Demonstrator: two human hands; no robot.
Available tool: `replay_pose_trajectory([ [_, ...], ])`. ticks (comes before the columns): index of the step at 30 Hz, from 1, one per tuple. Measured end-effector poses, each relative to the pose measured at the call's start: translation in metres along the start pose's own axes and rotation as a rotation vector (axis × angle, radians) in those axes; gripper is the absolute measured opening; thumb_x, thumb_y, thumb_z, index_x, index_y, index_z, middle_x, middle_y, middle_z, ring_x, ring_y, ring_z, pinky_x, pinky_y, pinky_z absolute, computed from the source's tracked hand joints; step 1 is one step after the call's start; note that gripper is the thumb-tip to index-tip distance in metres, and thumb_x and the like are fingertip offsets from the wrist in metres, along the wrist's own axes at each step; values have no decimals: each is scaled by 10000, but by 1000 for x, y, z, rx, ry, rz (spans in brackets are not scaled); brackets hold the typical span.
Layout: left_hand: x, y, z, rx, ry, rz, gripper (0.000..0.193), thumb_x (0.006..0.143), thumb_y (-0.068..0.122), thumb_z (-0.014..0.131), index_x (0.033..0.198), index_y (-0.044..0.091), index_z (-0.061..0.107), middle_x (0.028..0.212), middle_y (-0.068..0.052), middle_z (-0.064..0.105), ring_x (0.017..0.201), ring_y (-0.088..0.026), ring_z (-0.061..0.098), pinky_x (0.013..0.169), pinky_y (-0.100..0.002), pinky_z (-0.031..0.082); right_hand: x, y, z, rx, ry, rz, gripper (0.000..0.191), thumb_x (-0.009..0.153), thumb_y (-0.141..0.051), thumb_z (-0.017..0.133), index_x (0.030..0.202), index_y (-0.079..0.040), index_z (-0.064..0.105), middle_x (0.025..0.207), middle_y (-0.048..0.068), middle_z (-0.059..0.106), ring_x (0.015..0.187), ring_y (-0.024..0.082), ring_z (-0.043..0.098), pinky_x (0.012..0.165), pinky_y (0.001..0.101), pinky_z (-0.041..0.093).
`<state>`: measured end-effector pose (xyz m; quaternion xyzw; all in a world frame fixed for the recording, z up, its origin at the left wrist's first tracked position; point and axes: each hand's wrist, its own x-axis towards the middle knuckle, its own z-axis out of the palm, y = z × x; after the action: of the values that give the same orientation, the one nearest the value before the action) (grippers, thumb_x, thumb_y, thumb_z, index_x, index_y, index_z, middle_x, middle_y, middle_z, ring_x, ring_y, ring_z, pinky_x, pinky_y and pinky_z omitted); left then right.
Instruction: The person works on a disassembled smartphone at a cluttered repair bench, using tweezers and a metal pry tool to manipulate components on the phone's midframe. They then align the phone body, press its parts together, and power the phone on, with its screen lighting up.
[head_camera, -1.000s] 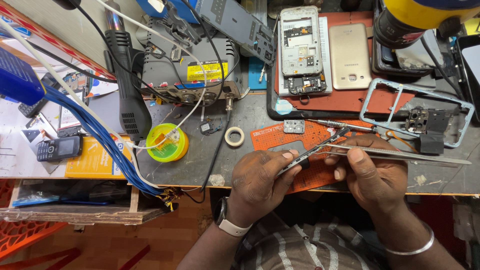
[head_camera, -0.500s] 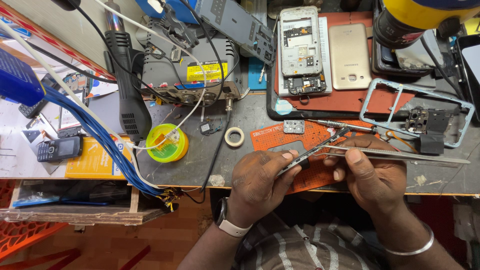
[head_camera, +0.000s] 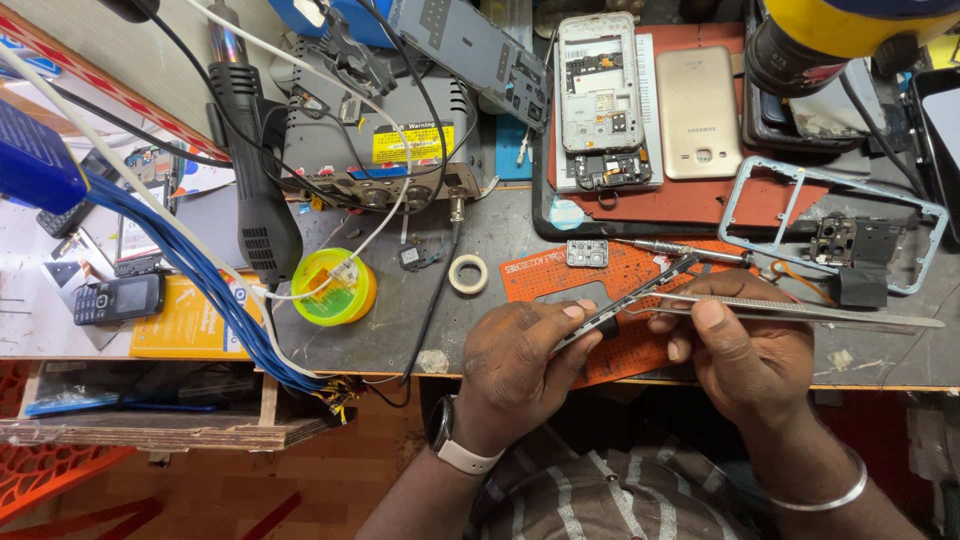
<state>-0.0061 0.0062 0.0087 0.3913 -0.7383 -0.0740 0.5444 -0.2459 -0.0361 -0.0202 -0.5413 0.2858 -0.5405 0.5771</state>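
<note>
My left hand (head_camera: 525, 365) grips a thin dark tool (head_camera: 640, 296) that slants up to the right over the orange work mat (head_camera: 540, 272). My right hand (head_camera: 745, 350) holds a long pair of metal tweezers (head_camera: 800, 311) that lies almost level and points left, and its tip meets the dark tool between my two thumbs. Whatever small part sits at that meeting point is too small to make out. A small square camera piece (head_camera: 587, 253) rests on the mat just above my hands. A screwdriver (head_camera: 690, 249) lies beside it.
An opened phone body (head_camera: 600, 100) and a gold back cover (head_camera: 698, 112) lie on a red mat. A light-blue phone frame (head_camera: 830, 225) sits at right. A hot-air gun (head_camera: 255, 190), grey station (head_camera: 375, 140), yellow-green solder spool (head_camera: 330, 288), tape roll (head_camera: 468, 273) and blue cables (head_camera: 210, 290) crowd the left.
</note>
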Motion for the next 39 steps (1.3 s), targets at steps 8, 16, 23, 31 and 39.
replay_pose_trajectory([
  [8, -1, 0, 0, 6, 2, 0, 416, 984, 92, 782, 1303, 97, 515, 1098, -65, 749, 959, -197, 761, 766, -337, 584, 1, 1, 0, 0, -4, -11, 219, 1088, -142, 575, 1100, 66, 644, 949, 208, 715, 712, 153, 639, 627, 257, 545],
  [16, -2, -1, 2, 19, 1, 1, 420, 981, 102, 785, 1301, 99, 513, 1101, -58, 751, 964, -193, 762, 770, -332, 584, 1, -1, 1, -12, -5, 10, 232, 1084, -154, 579, 1092, 68, 646, 945, 208, 712, 710, 151, 634, 622, 257, 544],
  [23, -1, 0, 1, 17, 2, -7, 422, 978, 99, 787, 1303, 102, 518, 1099, -58, 752, 962, -192, 762, 769, -336, 581, 0, -1, 2, -5, 8, 10, 223, 1077, -144, 583, 1110, 68, 642, 949, 210, 716, 706, 150, 635, 620, 256, 545],
  [31, -1, 0, 0, 12, 0, -4, 428, 980, 96, 786, 1308, 102, 511, 1105, -60, 749, 962, -196, 759, 766, -338, 578, 0, 0, 1, 7, 8, 15, 229, 1080, -148, 583, 1129, 69, 636, 953, 210, 715, 710, 150, 635, 625, 255, 544],
  [39, -2, -1, 2, 15, -3, -5, 412, 985, 108, 779, 1299, 100, 513, 1100, -58, 751, 956, -186, 759, 761, -329, 581, 2, 0, 0, 7, -17, -9, 227, 1086, -150, 582, 1116, 67, 640, 954, 212, 716, 709, 147, 640, 617, 248, 545],
])
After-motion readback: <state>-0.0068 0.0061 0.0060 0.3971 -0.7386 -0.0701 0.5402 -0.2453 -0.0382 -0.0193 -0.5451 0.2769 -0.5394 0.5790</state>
